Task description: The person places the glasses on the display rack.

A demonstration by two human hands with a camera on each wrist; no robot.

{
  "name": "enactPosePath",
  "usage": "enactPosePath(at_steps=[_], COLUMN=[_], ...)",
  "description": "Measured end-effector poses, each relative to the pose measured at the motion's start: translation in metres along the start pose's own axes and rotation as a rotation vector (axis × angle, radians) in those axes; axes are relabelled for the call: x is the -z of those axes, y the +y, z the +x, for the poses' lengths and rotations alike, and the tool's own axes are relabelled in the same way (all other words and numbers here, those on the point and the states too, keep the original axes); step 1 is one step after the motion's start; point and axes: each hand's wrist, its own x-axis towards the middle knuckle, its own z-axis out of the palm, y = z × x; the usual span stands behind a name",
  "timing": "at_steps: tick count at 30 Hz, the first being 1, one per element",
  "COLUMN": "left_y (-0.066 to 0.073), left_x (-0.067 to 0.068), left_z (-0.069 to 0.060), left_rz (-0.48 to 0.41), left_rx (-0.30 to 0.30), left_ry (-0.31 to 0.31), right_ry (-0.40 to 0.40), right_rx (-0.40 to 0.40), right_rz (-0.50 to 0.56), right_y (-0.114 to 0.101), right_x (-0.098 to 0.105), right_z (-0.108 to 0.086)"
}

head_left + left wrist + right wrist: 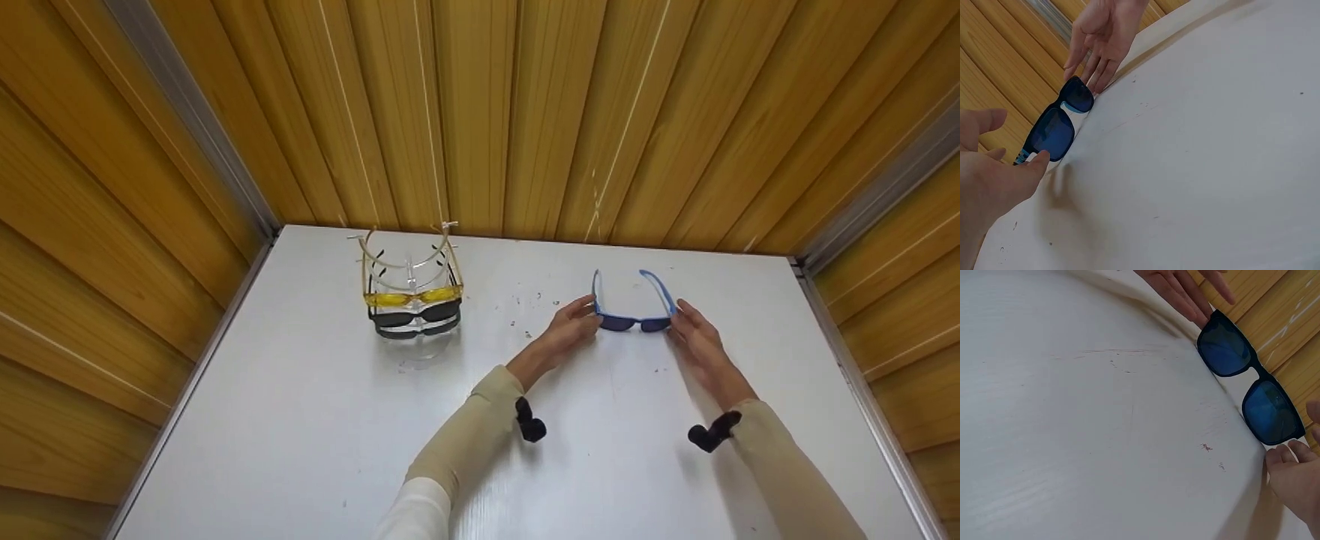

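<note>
Blue-framed sunglasses (636, 324) with dark lenses are at the right of the white table, temples unfolded and pointing toward the back wall. My left hand (568, 331) is at their left hinge, thumb by the lens edge and fingers extended beside the blue temple. At the opposite hinge, my right hand (699, 341) has its fingertips against the frame's corner. Both wrist views show the lenses (1053, 134) between the hands, with gaps between thumbs and index fingers. Whether the frame's lower edge touches the table cannot be told.
A clear display stand (411, 274) at the back left holds yellow glasses (414, 298) above black sunglasses (416, 316), with another dark pair (416, 332) or a reflection below. Wooden panel walls (480, 112) enclose the white table (300, 420). Small marks dot its surface.
</note>
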Motion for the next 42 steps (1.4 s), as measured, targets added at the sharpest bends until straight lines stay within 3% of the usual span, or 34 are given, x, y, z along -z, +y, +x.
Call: enactPosePath(at_steps=[14, 19, 26, 33, 42], left_y=[0.001, 0.006, 0.011, 0.017, 0.025], left_x=[0.006, 0.013, 0.017, 0.035, 0.039], left_z=[-0.009, -0.016, -0.021, -0.034, -0.045], left_rz=[-0.111, -0.109, -0.095, -0.033, -0.048], left_rx=[0.042, 0.052, 0.047, 0.076, 0.086], left_ry=[-0.021, 0.005, -0.022, -0.001, -0.079], right_ry=[-0.009, -0.002, 0.011, -0.065, -0.094], right_rx=[0.009, -0.039, -0.069, -0.109, -0.125], right_rz=[0.053, 0.057, 0.102, 0.048, -0.033], right_y=[0.001, -0.004, -0.014, -0.015, -0.030], right_x=[0.001, -0.005, -0.007, -0.019, -0.017], right_z=[-0.012, -0.018, -0.032, -0.040, -0.056])
